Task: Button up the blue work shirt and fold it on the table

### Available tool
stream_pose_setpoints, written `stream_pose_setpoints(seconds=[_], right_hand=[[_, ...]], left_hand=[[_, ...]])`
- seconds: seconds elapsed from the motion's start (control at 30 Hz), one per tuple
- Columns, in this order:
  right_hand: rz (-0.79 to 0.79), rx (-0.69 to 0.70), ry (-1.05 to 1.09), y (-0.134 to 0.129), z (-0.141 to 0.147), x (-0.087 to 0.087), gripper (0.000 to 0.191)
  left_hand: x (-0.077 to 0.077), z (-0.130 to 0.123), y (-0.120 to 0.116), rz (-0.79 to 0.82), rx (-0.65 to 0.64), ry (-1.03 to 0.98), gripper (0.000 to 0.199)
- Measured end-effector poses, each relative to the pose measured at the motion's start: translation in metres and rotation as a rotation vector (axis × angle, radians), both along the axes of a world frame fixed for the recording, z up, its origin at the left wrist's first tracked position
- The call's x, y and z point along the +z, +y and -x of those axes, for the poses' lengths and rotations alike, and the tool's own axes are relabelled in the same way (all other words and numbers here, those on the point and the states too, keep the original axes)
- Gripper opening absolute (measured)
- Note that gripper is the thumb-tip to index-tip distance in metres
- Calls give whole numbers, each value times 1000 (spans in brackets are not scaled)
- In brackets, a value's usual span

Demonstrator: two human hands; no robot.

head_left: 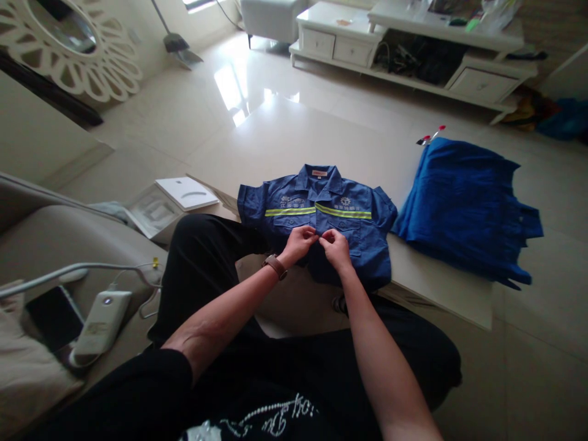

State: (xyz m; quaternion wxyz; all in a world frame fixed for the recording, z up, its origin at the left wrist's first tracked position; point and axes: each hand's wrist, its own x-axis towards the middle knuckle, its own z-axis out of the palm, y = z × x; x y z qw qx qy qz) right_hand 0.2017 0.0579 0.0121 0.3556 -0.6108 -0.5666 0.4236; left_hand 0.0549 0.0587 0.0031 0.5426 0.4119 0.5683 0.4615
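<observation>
Head view: a dark blue short-sleeved shirt [316, 219] under work by two bare hands. The shirt lies face up on a pale table [358, 144], its collar [329, 181] away from the seated person and its lower part dropping over the near edge. The left hand [298, 242], with a brown-strapped watch [275, 265] at its wrist, and the right hand [336, 248] meet at the front opening, below the yellow stripe [343, 213]; each pinches the cloth between thumb and fingers. Whether a button sits between the fingertips is too small to tell. Judged from its layout, spreading the shirt is done: both sleeves lie outward and the collar is open at the neck. Work on the front appears under way; how many fastenings are closed cannot be told, and the lower front is partly hidden by the hands. The shirt is not folded. At picture right, a pile of brighter blue clothes [468, 208] lies just beside one sleeve.
</observation>
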Motion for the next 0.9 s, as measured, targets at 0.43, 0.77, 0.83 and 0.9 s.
stream_pose_setpoints(seconds=[0.43,0.77,0.83,0.9], right_hand=[[229,-129,274,9,4,-12,31],[-62,-91,51,-3,6,5,14],[-130,-79,-14,-6,6,9,12],[-172,-52,-54,-7,6,12,11]], left_hand=[[12,4,0,-26,-73,5,20],[20,-5,-5,372,153,-368,33],[21,-5,-4,382,130,-387,31],[23,-2,-3,363,78,-398,29]])
